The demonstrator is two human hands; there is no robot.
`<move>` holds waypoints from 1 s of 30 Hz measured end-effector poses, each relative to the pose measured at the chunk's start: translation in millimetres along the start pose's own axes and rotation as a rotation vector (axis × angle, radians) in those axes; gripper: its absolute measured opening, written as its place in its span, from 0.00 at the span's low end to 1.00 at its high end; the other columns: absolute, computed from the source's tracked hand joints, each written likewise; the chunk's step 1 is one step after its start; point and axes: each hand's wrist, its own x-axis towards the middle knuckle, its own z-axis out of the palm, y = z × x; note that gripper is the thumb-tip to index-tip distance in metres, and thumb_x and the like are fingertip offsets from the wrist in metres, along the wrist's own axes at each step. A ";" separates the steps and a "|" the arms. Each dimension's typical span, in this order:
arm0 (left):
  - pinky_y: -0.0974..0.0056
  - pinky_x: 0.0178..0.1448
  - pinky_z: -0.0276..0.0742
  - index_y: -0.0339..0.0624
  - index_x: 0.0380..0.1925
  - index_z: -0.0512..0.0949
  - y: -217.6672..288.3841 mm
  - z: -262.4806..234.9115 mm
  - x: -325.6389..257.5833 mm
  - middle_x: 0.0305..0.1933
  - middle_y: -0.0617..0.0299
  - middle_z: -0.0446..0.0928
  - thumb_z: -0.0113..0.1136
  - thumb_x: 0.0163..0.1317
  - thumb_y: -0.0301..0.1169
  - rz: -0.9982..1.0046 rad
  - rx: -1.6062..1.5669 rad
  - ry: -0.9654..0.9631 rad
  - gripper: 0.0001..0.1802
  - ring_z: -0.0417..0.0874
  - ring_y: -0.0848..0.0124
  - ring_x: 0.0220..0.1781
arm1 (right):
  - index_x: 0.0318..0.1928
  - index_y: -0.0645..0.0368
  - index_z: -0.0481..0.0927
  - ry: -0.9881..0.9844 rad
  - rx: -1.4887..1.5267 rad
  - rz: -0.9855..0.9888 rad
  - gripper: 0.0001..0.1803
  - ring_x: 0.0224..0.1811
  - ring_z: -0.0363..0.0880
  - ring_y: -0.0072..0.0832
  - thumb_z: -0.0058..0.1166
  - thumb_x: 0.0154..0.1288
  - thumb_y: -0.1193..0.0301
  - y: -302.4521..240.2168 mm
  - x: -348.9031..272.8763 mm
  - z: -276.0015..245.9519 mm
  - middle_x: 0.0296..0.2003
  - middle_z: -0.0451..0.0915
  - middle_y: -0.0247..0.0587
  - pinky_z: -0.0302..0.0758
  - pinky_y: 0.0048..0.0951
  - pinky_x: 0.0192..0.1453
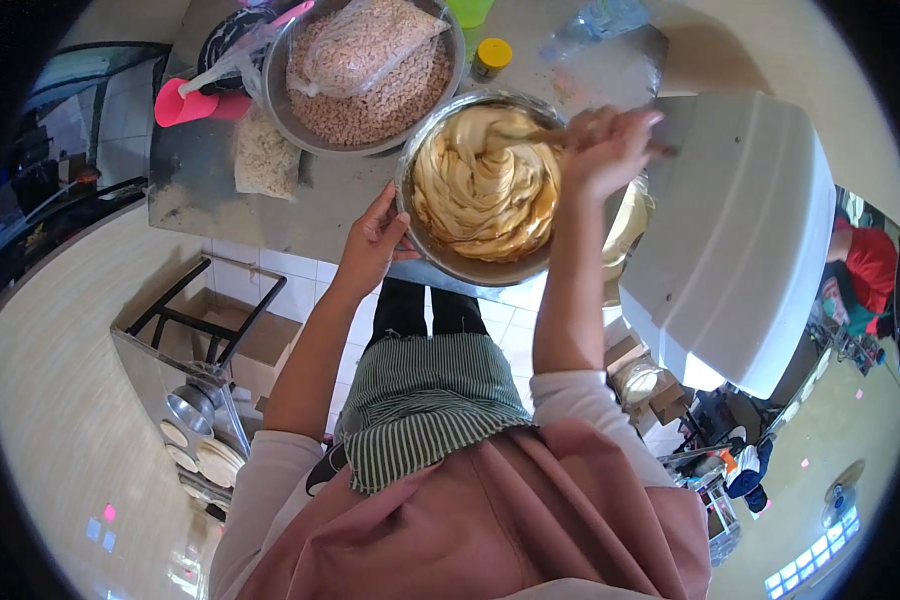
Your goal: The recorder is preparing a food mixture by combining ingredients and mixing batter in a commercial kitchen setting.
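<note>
A metal mixing bowl [490,274] stands near the front edge of the metal table, full of thick swirled yellow-brown batter [485,190]. My left hand [374,240] grips the bowl's left side, thumb on the outer wall and fingers around it. Over the bowl's right rim, my right hand [608,150] is closed around a wooden stirring stick [532,134], slightly smeared by motion. The stick lies nearly level, its near end poking out past my hand. Its far end goes into the batter, so its shape there is hidden.
Left of the batter stands a larger metal bowl [278,100] of small pinkish-brown pieces, with a filled clear bag [365,45] on top. Nearby are pink scoops [185,103], a bag of pale crumbs [267,160], a yellow-lidded jar [491,58] and a plastic bottle [595,25]. A bulky white casing [735,230] stands close on the right.
</note>
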 end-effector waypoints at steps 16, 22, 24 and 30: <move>0.64 0.41 0.83 0.56 0.68 0.52 8.3 -16.7 -0.8 0.40 0.66 0.71 0.50 0.67 0.29 -0.059 0.070 -0.046 0.31 0.74 0.78 0.33 | 0.22 0.49 0.55 -0.056 -0.247 -0.005 0.20 0.10 0.45 0.16 0.47 0.69 0.61 -14.3 10.3 -17.0 0.11 0.50 0.26 0.46 0.24 0.11; 0.64 0.41 0.83 0.55 0.69 0.52 14.1 -15.5 2.9 0.40 0.65 0.71 0.49 0.67 0.30 -0.086 0.053 -0.055 0.31 0.74 0.78 0.33 | 0.21 0.49 0.55 0.013 -0.265 0.220 0.22 0.09 0.46 0.17 0.47 0.68 0.59 15.9 -16.0 -30.6 0.11 0.51 0.26 0.45 0.24 0.12; 0.64 0.42 0.83 0.55 0.69 0.52 14.1 -17.8 0.3 0.40 0.65 0.71 0.49 0.67 0.30 -0.071 0.069 -0.062 0.31 0.74 0.78 0.32 | 0.21 0.50 0.55 0.013 -0.429 0.162 0.22 0.09 0.47 0.18 0.47 0.68 0.59 2.4 -1.4 -22.3 0.11 0.52 0.27 0.45 0.24 0.12; 0.63 0.42 0.83 0.54 0.69 0.51 13.2 -23.2 5.8 0.39 0.66 0.69 0.50 0.67 0.30 -0.092 0.065 -0.086 0.32 0.74 0.77 0.33 | 0.19 0.51 0.55 -0.032 -0.324 0.342 0.25 0.09 0.48 0.18 0.45 0.69 0.54 15.3 -10.5 -27.1 0.11 0.52 0.27 0.45 0.25 0.12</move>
